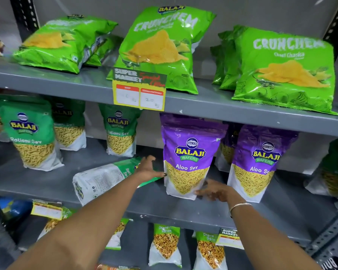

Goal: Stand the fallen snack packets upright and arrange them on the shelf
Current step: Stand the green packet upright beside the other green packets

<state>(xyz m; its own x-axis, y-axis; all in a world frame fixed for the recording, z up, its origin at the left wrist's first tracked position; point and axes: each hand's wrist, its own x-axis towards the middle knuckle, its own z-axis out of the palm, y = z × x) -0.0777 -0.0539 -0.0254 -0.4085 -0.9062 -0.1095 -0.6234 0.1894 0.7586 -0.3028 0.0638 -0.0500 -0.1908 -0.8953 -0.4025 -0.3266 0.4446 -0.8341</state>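
Note:
A green and white Ratlami Sev packet (101,180) lies fallen on its side on the middle shelf (144,203). My left hand (147,168) rests on its green top end, fingers spread, beside an upright purple Aloo Sev packet (187,158). My right hand (215,190) is blurred, fingers apart, at the lower right corner of that purple packet. A second upright Aloo Sev packet (259,164) stands to the right. Three Ratlami Sev packets (31,133) stand upright at the left and back.
Green Crunchem bags (164,47) stand and lean on the top shelf, one (64,41) tipped over at left. A price tag (139,90) hangs from the top shelf's edge. Chana packets (165,244) fill the lower shelf. A metal upright (328,236) borders the right.

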